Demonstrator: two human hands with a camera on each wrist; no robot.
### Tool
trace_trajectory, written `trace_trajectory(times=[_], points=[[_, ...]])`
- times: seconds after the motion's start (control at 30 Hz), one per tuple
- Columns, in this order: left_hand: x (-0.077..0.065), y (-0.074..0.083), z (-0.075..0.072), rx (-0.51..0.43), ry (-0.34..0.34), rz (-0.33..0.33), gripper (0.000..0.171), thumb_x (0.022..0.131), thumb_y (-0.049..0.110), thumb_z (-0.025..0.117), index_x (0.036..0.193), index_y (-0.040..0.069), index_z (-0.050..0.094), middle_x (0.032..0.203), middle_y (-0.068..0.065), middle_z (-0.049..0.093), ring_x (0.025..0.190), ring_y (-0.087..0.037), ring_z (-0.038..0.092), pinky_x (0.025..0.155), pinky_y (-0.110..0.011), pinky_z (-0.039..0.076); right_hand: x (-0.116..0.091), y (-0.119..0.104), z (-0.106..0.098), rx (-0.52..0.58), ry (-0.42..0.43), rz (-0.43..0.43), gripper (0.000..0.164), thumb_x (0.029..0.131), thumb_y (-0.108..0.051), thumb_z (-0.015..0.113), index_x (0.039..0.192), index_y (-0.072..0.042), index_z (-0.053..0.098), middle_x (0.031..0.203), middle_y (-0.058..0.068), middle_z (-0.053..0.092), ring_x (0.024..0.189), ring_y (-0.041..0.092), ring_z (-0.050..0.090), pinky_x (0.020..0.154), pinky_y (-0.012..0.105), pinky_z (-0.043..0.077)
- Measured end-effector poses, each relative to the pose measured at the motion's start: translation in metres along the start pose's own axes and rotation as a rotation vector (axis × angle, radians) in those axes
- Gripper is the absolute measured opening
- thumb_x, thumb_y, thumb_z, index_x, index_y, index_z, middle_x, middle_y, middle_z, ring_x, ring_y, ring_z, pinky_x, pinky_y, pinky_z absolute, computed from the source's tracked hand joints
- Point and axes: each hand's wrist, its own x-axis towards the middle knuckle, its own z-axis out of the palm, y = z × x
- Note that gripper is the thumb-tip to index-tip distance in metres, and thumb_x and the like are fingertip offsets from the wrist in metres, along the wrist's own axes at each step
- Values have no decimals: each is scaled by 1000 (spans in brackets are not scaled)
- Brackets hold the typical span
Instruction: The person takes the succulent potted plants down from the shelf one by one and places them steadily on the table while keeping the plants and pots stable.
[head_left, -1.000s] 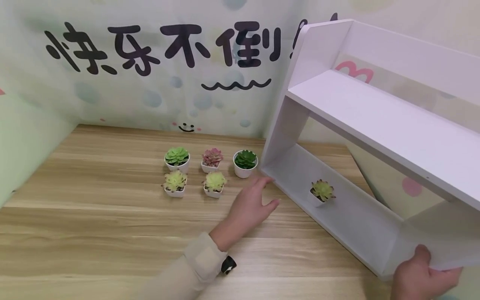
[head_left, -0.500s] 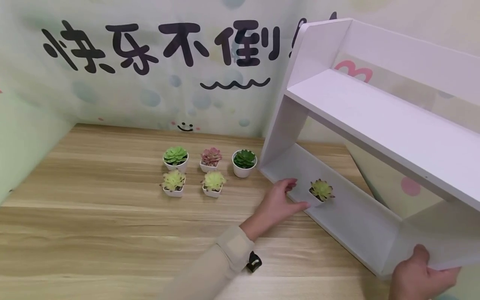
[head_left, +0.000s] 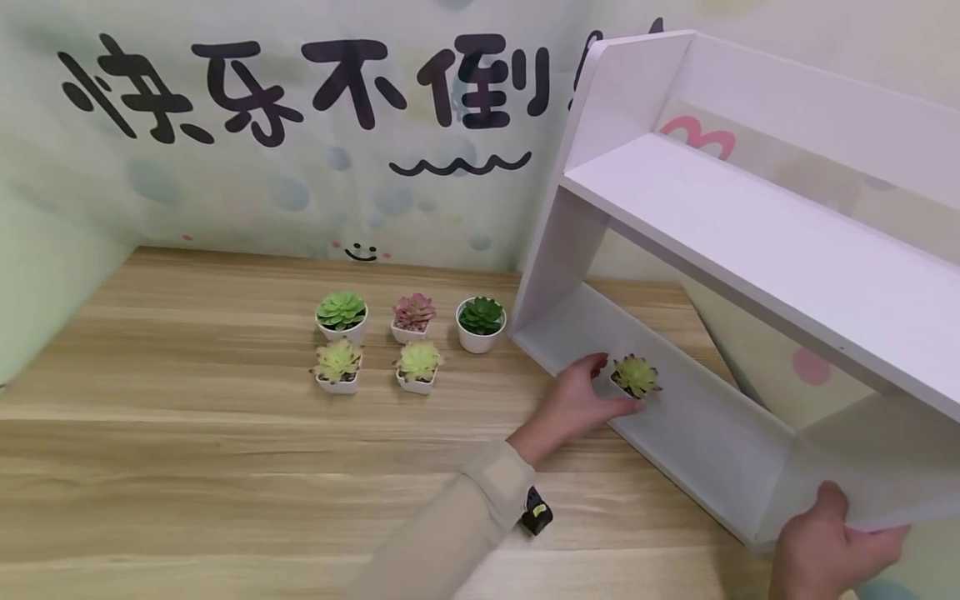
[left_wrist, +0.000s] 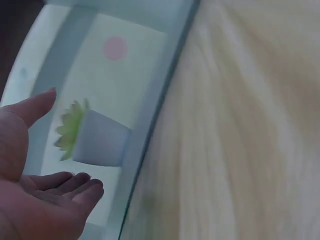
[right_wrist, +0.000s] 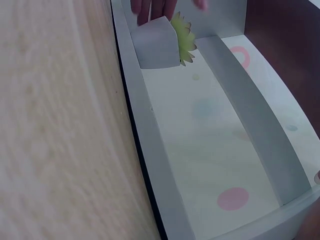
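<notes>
My left hand (head_left: 573, 404) reaches over the front edge of the white shelf unit (head_left: 750, 225), thumb and fingers spread on either side of a yellow-green succulent (head_left: 635, 377) on the lower board. The left wrist view shows its white pot (left_wrist: 102, 140) just beyond the parted thumb and fingers. Fingertips (right_wrist: 157, 7) of this hand appear beside the pot in the right wrist view. At the unit's right end, my right hand (head_left: 828, 546) grips the side panel, thumb on the inner face. The rest of those fingers are mostly hidden behind the panel.
Left of the unit, several potted succulents stand in two rows on the wooden table (head_left: 225, 467): a green one (head_left: 341, 310), a pink one (head_left: 413, 312), a dark green one (head_left: 481, 317) and yellow-green ones (head_left: 417, 360) in front. A printed cloth (head_left: 285, 192) hangs behind.
My left hand has moved right, from the table by the unit's front corner to around the succulent on the lower board. The right hand keeps its grip on the side panel.
</notes>
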Motion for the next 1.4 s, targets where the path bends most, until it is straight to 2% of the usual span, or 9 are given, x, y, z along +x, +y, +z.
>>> trace_trajectory(times=[0.13,0.23,0.43,0.77,0.97,1.23,1.4], points=[[6,-4,3,117,15,22,82,80,41,83,144,1,52,144,-12,60,134,-22,57,109,-27,48,0,2,2,1,-7,-10,45,92,4,51,133,-14,60,122,-5,65,119,11,57,114,25,41],[11,-6,8,152,8,31,83,79,44,84,144,1,52,142,-12,62,131,-19,59,107,-25,49,0,3,3,-6,-12,-36,45,92,4,51,133,-14,60,122,-4,65,118,12,57,112,25,42],[15,-8,16,117,10,60,79,80,39,85,142,3,53,137,-11,63,125,-17,60,104,-22,48,0,4,5,17,-29,-45,46,91,5,51,132,-13,60,122,-3,65,119,13,57,112,25,42],[17,-7,22,157,86,105,60,85,29,82,135,6,59,131,-7,67,121,-15,63,100,-18,49,1,5,7,44,-36,-44,46,91,6,51,132,-11,60,122,-1,65,119,14,57,110,23,44],[16,-3,17,144,99,72,62,86,27,81,138,4,57,133,-10,67,122,-17,63,101,-20,50,1,3,7,41,-30,-27,46,91,6,51,133,-12,59,121,-2,65,119,13,57,110,23,43],[13,4,8,140,144,23,81,86,29,80,151,1,41,146,-17,56,132,-24,58,108,-31,50,1,1,3,9,-13,-7,46,92,4,51,134,-13,59,123,-4,65,119,12,57,113,25,42],[9,11,-3,159,174,43,75,83,31,82,145,3,50,135,-14,63,120,-21,64,101,-28,53,2,1,4,25,-8,-21,46,91,4,51,132,-13,60,122,-3,65,118,12,58,111,25,43]])
